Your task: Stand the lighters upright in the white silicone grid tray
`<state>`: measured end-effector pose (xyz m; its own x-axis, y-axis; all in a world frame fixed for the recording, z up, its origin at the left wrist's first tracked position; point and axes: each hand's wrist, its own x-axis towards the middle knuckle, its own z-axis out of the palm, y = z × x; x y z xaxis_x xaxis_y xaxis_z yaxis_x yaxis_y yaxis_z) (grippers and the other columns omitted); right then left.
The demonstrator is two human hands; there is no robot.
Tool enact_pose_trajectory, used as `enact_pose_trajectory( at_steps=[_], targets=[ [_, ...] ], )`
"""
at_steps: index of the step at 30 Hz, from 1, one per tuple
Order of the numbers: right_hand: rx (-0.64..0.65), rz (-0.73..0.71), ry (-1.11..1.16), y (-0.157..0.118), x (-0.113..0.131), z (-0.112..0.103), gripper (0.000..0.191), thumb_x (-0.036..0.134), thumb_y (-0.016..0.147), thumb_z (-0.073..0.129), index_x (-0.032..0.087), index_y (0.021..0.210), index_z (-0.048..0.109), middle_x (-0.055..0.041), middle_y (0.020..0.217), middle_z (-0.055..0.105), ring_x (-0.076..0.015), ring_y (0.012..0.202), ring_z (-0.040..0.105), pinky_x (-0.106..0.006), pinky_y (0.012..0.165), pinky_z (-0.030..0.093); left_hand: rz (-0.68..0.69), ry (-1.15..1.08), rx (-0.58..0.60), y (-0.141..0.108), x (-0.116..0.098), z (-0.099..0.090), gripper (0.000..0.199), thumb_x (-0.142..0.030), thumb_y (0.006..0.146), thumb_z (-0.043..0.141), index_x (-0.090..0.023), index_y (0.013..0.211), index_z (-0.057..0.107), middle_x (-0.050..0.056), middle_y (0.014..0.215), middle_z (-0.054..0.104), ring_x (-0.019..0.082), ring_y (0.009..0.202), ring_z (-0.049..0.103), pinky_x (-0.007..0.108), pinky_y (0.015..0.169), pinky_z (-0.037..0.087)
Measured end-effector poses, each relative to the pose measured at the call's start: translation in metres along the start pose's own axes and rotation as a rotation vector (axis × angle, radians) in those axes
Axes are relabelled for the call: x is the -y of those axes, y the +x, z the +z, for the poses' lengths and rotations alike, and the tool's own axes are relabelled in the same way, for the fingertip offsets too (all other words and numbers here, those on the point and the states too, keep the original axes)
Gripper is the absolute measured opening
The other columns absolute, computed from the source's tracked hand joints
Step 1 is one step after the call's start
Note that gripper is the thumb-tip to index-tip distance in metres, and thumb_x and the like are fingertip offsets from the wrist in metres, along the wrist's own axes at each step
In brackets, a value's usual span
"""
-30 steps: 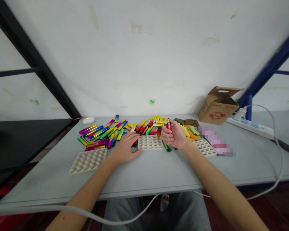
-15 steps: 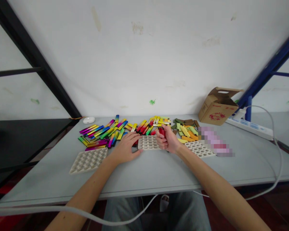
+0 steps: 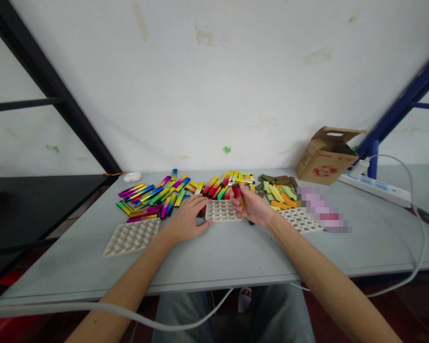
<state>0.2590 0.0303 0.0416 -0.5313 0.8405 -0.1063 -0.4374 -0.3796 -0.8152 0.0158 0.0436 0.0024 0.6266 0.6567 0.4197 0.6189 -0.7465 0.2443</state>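
Upright in my right hand [image 3: 255,207] is a slim, flat red stick [image 3: 238,193] with a glossy surface, gripped between thumb and fingers. It stands over the right end of a small off-white tray [image 3: 221,210] with rows of round hollows. At that tray's left end my left hand [image 3: 189,219] lies flat, fingers stretched out and thumb by the front corner. Part of a dark red stick [image 3: 202,211] shows beside its fingertips. Behind the tray lie several red, yellow and green sticks [image 3: 214,186]. A dark end piece shows below my right hand, its owner hidden.
Shiny multicoloured sticks [image 3: 157,195] are heaped at left, matt yellow and green ones [image 3: 277,193] at right. Two more trays stand left [image 3: 132,237] and right [image 3: 300,220]. A cardboard box [image 3: 325,164], power strip [image 3: 379,188] and white case [image 3: 132,177] line the back.
My right hand has turned and loosened its fist slightly, so more of the red stick shows. The left hand has stayed at the tray. The view has shifted a little.
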Motion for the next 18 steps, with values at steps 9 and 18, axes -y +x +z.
enact_pose_trajectory(
  at_steps=[9,18],
  targets=[
    [-0.016,0.058,0.033,0.0007,-0.0005,-0.0029,0.051,0.061,0.086,0.037,0.021,0.054,0.031,0.0094,0.043,0.020,-0.0058,0.038,0.010,-0.016,0.032,0.015,0.005,0.001,-0.002,-0.0003,-0.0003,-0.0001,0.051,-0.037,0.080,0.062,-0.017,0.126,0.056,0.014,0.130,0.059,0.031,0.126,0.048,0.051,0.110,0.036],
    [0.023,0.044,0.099,-0.0002,-0.0058,0.0058,0.045,0.051,0.085,0.035,0.021,0.051,0.030,0.0098,0.043,0.016,-0.0060,0.037,0.007,-0.016,0.032,0.013,0.010,-0.009,0.001,0.0019,-0.0033,-0.0011,0.050,-0.037,0.080,0.062,-0.017,0.125,0.057,0.014,0.128,0.059,0.030,0.125,0.049,0.050,0.109,0.037]
  ],
)
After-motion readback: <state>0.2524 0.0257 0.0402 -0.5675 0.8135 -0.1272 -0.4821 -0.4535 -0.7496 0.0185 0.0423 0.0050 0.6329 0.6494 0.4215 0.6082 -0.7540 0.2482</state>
